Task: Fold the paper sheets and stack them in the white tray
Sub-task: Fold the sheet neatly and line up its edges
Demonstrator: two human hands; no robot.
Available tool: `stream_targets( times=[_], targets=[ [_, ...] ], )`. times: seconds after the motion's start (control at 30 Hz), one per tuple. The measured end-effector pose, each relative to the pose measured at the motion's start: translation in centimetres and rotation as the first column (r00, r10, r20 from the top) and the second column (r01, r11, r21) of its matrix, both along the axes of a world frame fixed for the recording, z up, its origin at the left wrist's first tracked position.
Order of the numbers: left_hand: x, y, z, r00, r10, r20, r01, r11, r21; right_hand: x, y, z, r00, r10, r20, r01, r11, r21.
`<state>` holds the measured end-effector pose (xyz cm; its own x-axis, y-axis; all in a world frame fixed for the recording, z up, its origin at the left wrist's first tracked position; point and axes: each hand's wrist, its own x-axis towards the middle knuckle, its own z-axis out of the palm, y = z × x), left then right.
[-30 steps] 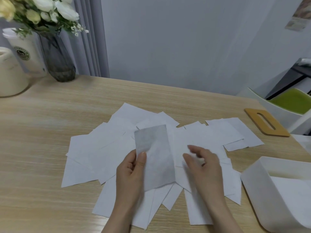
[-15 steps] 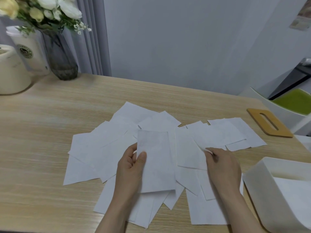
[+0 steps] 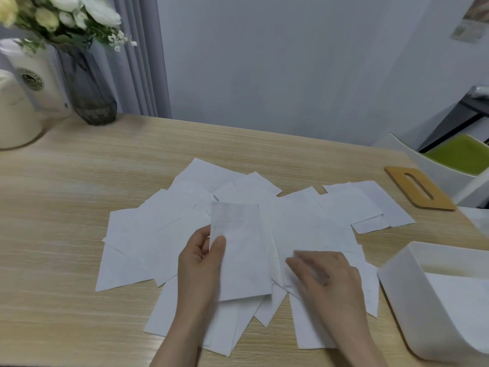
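Pinching the folded sheet (image 3: 242, 250) between thumb and fingers, the left hand (image 3: 201, 263) is kept clear while the right hand (image 3: 324, 274), fingers blurred and indistinguishable, is laid on the loose sheets (image 3: 312, 229), presumably for the next one, near the white tray (image 3: 397, 290).

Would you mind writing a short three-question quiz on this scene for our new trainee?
1. True or false: the left hand holds a folded sheet above the loose sheets.
2. Which side of the table is the tray on? A) the person's left B) the person's right C) the far edge
3. Fill in: the right hand lies blurred over the ____.

Key
1. True: the thumb lies on its front and the fingers are behind.
2. B
3. Loose sheets; whether it grips one cannot be told.
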<state>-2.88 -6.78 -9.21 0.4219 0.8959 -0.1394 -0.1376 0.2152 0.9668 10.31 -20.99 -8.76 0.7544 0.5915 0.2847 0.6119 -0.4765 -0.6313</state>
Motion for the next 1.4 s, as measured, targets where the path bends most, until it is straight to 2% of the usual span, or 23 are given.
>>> stream_targets(
  times=[0.07,0.13,0.17,0.23,0.47,0.57,0.73,1.1,1.4],
  targets=[
    [0.0,0.0,0.0,1.000,-0.001,0.000,0.001,1.000,-0.003,0.8,0.0,0.2,0.997,-0.070,0.017,0.071,0.997,-0.042],
    [0.0,0.0,0.1,1.000,-0.001,0.001,0.001,1.000,-0.007,1.7,0.2,0.2,0.991,-0.114,0.062,0.124,0.977,-0.174],
    [0.0,0.0,0.1,1.000,0.000,0.002,0.000,1.000,-0.009,2.0,0.3,0.1,0.992,-0.116,0.042,0.123,0.962,-0.242],
    [0.0,0.0,0.2,1.000,0.002,-0.002,-0.002,1.000,-0.007,2.3,0.6,-0.1,0.993,-0.103,-0.053,0.085,0.957,-0.277],
    [0.1,0.0,0.2,1.000,-0.002,-0.012,0.002,1.000,-0.002,2.9,1.2,-0.5,0.980,-0.155,-0.127,0.147,0.986,-0.075],
    [0.0,0.0,0.2,1.000,-0.004,-0.013,0.004,1.000,-0.007,3.0,1.4,0.0,0.975,-0.156,-0.161,0.149,0.987,-0.056],
    [0.0,0.0,0.1,1.000,-0.001,-0.013,0.001,1.000,-0.003,3.5,1.5,-0.1,0.973,-0.191,-0.131,0.174,0.976,-0.134],
    [-0.1,-0.1,0.3,1.000,-0.015,0.010,0.015,1.000,-0.002,3.7,1.5,0.1,0.943,-0.153,-0.295,0.156,0.988,-0.014],
    [-0.1,-0.1,0.3,1.000,-0.018,0.010,0.018,1.000,0.004,3.3,1.4,0.3,0.938,-0.116,-0.327,0.167,0.977,0.133]
  ],
)
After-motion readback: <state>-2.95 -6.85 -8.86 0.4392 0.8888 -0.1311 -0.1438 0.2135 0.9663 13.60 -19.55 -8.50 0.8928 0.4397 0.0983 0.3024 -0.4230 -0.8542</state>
